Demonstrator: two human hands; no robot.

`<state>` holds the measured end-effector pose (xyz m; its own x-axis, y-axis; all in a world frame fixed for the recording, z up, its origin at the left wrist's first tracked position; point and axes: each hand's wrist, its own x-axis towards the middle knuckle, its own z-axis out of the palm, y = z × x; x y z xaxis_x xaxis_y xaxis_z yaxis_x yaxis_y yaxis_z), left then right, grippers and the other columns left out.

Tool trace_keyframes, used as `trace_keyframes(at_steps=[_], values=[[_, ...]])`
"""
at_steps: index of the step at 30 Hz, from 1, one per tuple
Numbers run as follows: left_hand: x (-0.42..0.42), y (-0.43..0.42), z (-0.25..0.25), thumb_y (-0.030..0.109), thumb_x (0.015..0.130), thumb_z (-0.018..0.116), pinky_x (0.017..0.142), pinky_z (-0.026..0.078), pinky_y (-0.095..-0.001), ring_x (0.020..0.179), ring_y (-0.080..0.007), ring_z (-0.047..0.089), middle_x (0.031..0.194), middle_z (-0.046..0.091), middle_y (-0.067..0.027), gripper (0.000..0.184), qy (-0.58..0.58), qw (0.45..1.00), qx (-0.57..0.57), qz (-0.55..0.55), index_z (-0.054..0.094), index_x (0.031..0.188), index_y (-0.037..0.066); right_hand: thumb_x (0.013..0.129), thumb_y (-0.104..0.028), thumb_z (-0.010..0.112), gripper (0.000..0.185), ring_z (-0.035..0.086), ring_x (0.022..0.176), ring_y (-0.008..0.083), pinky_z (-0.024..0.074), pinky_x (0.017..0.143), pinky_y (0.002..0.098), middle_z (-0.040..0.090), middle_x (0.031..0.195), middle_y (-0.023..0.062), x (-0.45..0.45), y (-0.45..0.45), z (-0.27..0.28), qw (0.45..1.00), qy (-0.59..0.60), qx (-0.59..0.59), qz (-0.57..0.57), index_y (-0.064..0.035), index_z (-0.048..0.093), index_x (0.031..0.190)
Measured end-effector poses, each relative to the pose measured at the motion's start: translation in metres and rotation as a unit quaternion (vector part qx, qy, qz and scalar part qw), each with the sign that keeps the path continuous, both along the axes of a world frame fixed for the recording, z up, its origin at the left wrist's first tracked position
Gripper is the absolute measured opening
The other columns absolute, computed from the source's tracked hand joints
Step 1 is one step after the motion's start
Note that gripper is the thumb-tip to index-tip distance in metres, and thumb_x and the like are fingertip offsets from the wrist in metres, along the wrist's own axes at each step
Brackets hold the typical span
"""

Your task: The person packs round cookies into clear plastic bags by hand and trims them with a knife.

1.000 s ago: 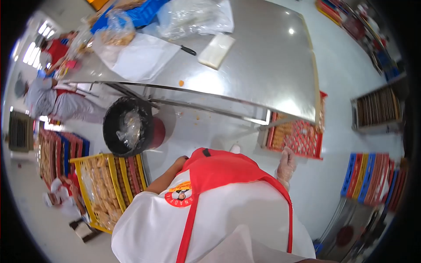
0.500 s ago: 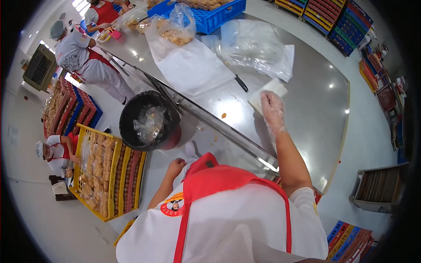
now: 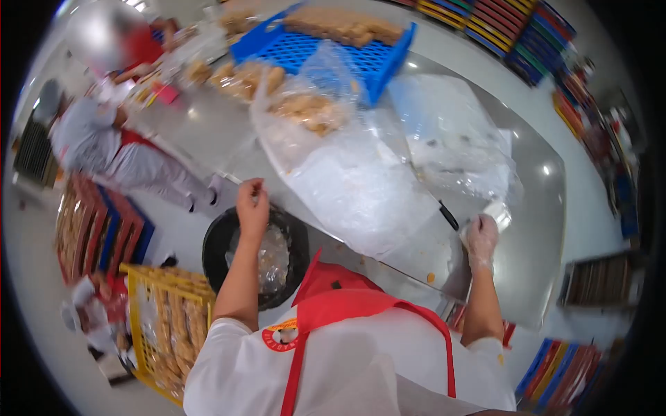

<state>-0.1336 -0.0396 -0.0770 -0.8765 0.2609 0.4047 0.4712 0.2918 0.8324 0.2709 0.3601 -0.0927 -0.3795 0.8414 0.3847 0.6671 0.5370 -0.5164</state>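
Observation:
My right hand, in a clear plastic glove, is closed on a folded white cloth on the steel table. A knife's black handle lies just left of it, its blade hidden under white plastic sheeting. My bare left hand is raised in front of the table edge, above the rim of the black-lined bin. Its fingers are loosely bent and apart, with nothing seen in them. Clear plastic bags lie flat beyond the knife.
A bag of bread pieces rests near a blue crate holding more bread. Yellow crates of packed bread stand left of the bin. Co-workers stand at the left, one in grey. Stacked crates sit at lower right.
My left hand has risen from beside my body to the table's edge. My right hand stays on the cloth. The whole view has shifted, and the plastic sheeting now appears nearer me.

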Motion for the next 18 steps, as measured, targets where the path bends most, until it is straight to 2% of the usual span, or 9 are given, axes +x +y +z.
trace_keyframes(at_steps=[2, 5, 8, 9, 12, 14, 16, 17, 18], values=[[-0.022, 0.027, 0.016, 0.003, 0.087, 0.065, 0.088, 0.049, -0.0376, 0.099, -0.0284, 0.061, 0.107, 0.062, -0.0138, 0.026, 0.058, 0.997, -0.043, -0.032, 0.062, 0.113, 0.000, 0.090, -0.021, 0.063, 0.018, 0.067, 0.087, 0.0359, 0.0530, 0.080, 0.0446, 0.069, 0.093, 0.0166, 0.003, 0.003, -0.003, 0.998, -0.025, 0.056, -0.001, -0.0036, 0.069, 0.094], [-0.039, 0.066, 0.008, 0.009, 0.087, 0.068, 0.098, 0.043, -0.0440, 0.116, -0.0352, 0.052, 0.124, 0.055, -0.0182, 0.038, 0.096, 0.994, -0.040, -0.045, 0.057, 0.123, 0.001, 0.088, -0.018, 0.065, 0.015, 0.067, 0.085, 0.0362, 0.0531, 0.079, 0.0448, 0.068, 0.091, 0.0169, -0.005, -0.013, 0.016, 1.000, 0.000, 0.013, -0.026, -0.0039, 0.068, 0.091], [-0.047, 0.088, -0.022, 0.015, 0.086, 0.072, 0.104, 0.037, -0.0491, 0.124, -0.0404, 0.042, 0.132, 0.047, -0.0222, 0.051, 0.117, 0.991, -0.063, 0.005, 0.052, 0.131, 0.001, 0.088, -0.018, 0.066, 0.014, 0.066, 0.085, 0.0366, 0.0527, 0.079, 0.0444, 0.068, 0.090, 0.0173, -0.010, -0.014, 0.024, 1.000, 0.016, -0.011, -0.016, -0.0037, 0.068, 0.091], [-0.049, 0.087, -0.024, 0.022, 0.085, 0.074, 0.108, 0.031, -0.0520, 0.125, -0.0425, 0.040, 0.131, 0.046, -0.0240, 0.058, 0.132, 0.985, -0.110, 0.003, 0.050, 0.134, 0.001, 0.088, -0.018, 0.066, 0.014, 0.066, 0.085, 0.0367, 0.0526, 0.079, 0.0443, 0.068, 0.090, 0.0174, -0.013, -0.017, 0.026, 1.000, 0.018, -0.023, -0.009, -0.0037, 0.069, 0.091], [-0.052, 0.086, -0.028, 0.026, 0.086, 0.074, 0.108, 0.031, -0.0536, 0.122, -0.0425, 0.041, 0.130, 0.046, -0.0245, 0.059, 0.123, 0.984, -0.123, 0.033, 0.050, 0.134, 0.001, 0.090, -0.018, 0.065, 0.016, 0.066, 0.084, 0.0362, 0.0524, 0.079, 0.0433, 0.068, 0.090, 0.0172, -0.029, -0.031, 0.043, 0.997, 0.030, -0.067, 0.021, -0.0037, 0.069, 0.093], [-0.064, 0.084, -0.044, 0.028, 0.086, 0.074, 0.107, 0.031, -0.0553, 0.122, -0.0431, 0.042, 0.130, 0.046, -0.0254, 0.059, 0.133, 0.983, -0.121, 0.040, 0.051, 0.133, 0.002, 0.091, -0.020, 0.064, 0.020, 0.066, 0.085, 0.0360, 0.0517, 0.078, 0.0430, 0.068, 0.089, 0.0186, -0.037, -0.030, 0.034, 0.997, 0.010, -0.042, 0.058, -0.0010, 0.070, 0.094], [-0.066, 0.088, -0.051, 0.028, 0.083, 0.075, 0.106, 0.032, -0.0557, 0.121, -0.0440, 0.042, 0.128, 0.047, -0.0257, 0.059, 0.223, 0.959, -0.149, 0.087, 0.051, 0.131, 0.002, 0.092, -0.021, 0.063, 0.023, 0.065, 0.085, 0.0366, 0.0512, 0.078, 0.0431, 0.068, 0.089, 0.0195, -0.045, -0.025, 0.014, 0.995, 0.009, 0.008, 0.102, 0.0012, 0.070, 0.093], [-0.058, 0.090, -0.039, 0.027, 0.083, 0.075, 0.106, 0.033, -0.0555, 0.121, -0.0442, 0.042, 0.127, 0.047, -0.0257, 0.059, 0.195, 0.964, -0.153, 0.093, 0.051, 0.130, 0.002, 0.092, -0.019, 0.063, 0.021, 0.065, 0.085, 0.0356, 0.0511, 0.079, 0.0425, 0.068, 0.089, 0.0192, -0.047, -0.024, 0.014, 0.991, 0.027, 0.030, 0.127, 0.0012, 0.069, 0.094], [-0.052, 0.093, -0.028, 0.027, 0.082, 0.075, 0.106, 0.034, -0.0553, 0.120, -0.0444, 0.042, 0.126, 0.047, -0.0257, 0.059, 0.166, 0.970, -0.153, 0.089, 0.051, 0.129, 0.002, 0.093, -0.018, 0.063, 0.020, 0.065, 0.084, 0.0340, 0.0509, 0.079, 0.0415, 0.068, 0.089, 0.0184, -0.053, -0.029, 0.022, 0.991, 0.054, -0.005, 0.122, 0.0013, 0.069, 0.095]])
